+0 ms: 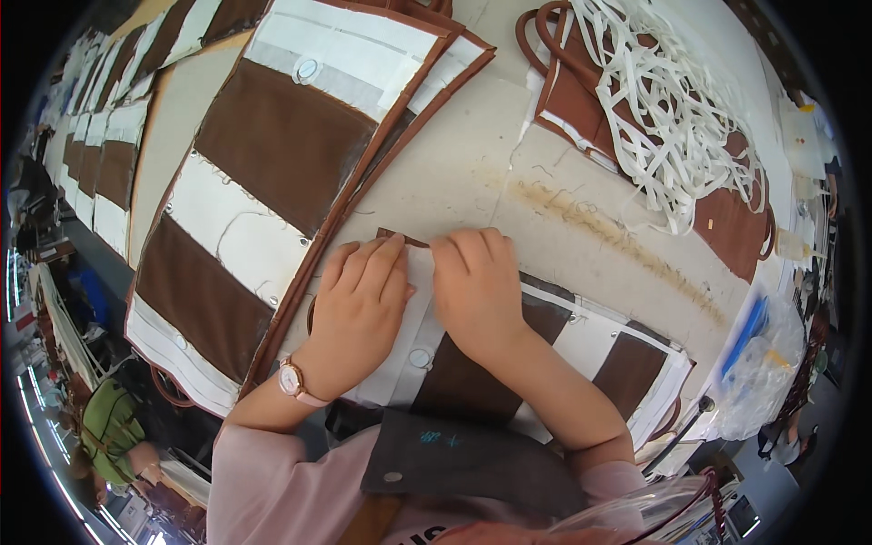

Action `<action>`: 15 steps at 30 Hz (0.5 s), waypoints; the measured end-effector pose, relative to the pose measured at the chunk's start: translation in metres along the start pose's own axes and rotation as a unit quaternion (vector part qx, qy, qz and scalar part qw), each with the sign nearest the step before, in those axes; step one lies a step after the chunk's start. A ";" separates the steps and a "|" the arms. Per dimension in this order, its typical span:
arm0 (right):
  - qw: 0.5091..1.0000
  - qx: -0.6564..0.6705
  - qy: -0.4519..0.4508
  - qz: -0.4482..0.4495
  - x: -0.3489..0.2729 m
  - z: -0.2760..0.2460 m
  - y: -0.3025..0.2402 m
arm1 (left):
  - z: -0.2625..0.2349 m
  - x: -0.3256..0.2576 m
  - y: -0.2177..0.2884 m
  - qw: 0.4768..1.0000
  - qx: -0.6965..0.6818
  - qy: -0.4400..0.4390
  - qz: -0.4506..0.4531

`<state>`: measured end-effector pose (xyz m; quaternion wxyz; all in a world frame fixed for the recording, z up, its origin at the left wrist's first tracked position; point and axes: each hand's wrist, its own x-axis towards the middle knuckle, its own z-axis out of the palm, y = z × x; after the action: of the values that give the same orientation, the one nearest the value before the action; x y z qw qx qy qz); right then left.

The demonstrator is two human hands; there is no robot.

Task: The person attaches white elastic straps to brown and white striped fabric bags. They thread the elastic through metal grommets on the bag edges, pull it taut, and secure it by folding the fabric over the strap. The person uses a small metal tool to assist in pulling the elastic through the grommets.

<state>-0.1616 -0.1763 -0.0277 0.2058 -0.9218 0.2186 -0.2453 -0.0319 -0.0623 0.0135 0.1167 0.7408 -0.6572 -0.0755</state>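
Note:
A brown and white striped bag piece [465,377] lies on the table in front of me, with a round metal snap on its white strip. My left hand [361,295] has its fingers curled at the far left corner of this piece, pinching the edge beside a small brown flap. Close by on the right, my right hand [477,286] is closed over the same far edge, its fingertips bent down and partly hidden. A narrow strip of pale lining shows between the two hands.
A stack of similar striped bag pieces [282,136] lies to the left. At the far right, a tangle of white straps [668,109] covers brown bag parts [581,95]. A clear plastic bag [767,372] is at the right edge. Threads and dust [609,232] mark the table [454,182].

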 end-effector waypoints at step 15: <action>0.988 0.124 -0.039 0.081 -0.007 -0.014 0.004 | 0.002 -0.007 0.006 1.000 0.021 -0.016 0.009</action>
<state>-0.1754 -0.1800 -0.0212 0.3456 -0.8774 0.2522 -0.2170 -0.0393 -0.0561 0.0126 0.0913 0.7362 -0.6667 -0.0719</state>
